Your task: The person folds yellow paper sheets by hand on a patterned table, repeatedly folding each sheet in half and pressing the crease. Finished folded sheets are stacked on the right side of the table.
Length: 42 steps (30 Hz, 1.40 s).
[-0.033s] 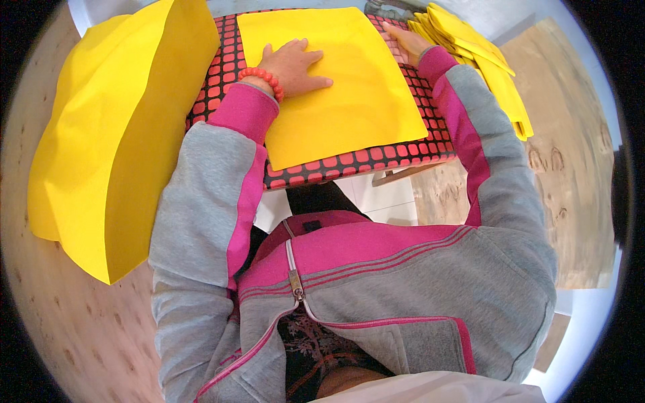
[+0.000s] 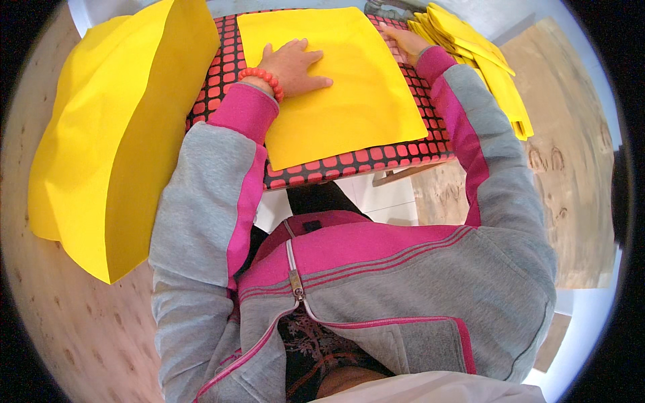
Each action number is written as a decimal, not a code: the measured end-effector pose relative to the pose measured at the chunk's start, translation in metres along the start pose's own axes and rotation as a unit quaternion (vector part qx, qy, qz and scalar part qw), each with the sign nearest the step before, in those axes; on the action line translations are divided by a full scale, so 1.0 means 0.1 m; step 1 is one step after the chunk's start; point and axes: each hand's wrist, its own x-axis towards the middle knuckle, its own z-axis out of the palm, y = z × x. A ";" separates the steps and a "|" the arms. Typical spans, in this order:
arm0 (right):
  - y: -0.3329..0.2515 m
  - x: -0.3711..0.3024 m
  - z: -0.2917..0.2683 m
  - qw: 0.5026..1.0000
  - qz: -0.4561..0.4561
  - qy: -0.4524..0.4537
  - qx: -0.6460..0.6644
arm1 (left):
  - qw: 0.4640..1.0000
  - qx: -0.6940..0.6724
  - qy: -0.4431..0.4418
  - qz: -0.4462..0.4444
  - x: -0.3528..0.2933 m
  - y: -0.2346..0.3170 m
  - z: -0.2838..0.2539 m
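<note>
A square yellow sheet (image 2: 349,101) lies flat on a small table top with a red-and-black grid pattern (image 2: 376,158). My left hand (image 2: 292,64), with a red bead bracelet at the wrist, presses palm-down on the sheet's left part, fingers spread. My right hand (image 2: 403,41) rests flat at the sheet's far right edge, with its fingertips partly hidden. Both arms wear grey and pink sleeves.
A tall stack of large yellow sheets (image 2: 114,134) stands to my left, beside the table. A pile of folded yellow pieces (image 2: 484,64) lies to the right on a wooden surface (image 2: 571,168). White floor tiles (image 2: 376,195) show under the table's near edge.
</note>
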 end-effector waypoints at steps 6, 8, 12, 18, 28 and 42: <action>-0.03 0.30 0.21 0.979 -0.085 0.056 -0.174 | 1.000 -0.001 0.023 0.017 0.00 -0.02 0.04; -0.05 0.30 0.33 0.900 -0.169 0.104 -0.388 | 0.999 0.005 0.036 0.027 0.00 -0.03 0.06; 0.05 0.16 0.53 0.510 -0.390 0.220 -0.734 | 0.996 0.027 0.057 0.058 -0.02 0.01 0.10; -0.07 0.20 0.32 0.822 -0.192 0.183 -0.505 | 0.998 0.030 0.021 0.050 -0.03 0.04 0.09; 0.09 -0.36 -0.04 0.998 0.041 0.007 -0.054 | 0.999 0.023 0.014 0.041 0.06 -0.01 0.15; 0.19 -0.53 0.43 0.664 -0.319 0.255 -0.626 | 0.996 0.008 0.004 0.083 0.01 0.00 0.12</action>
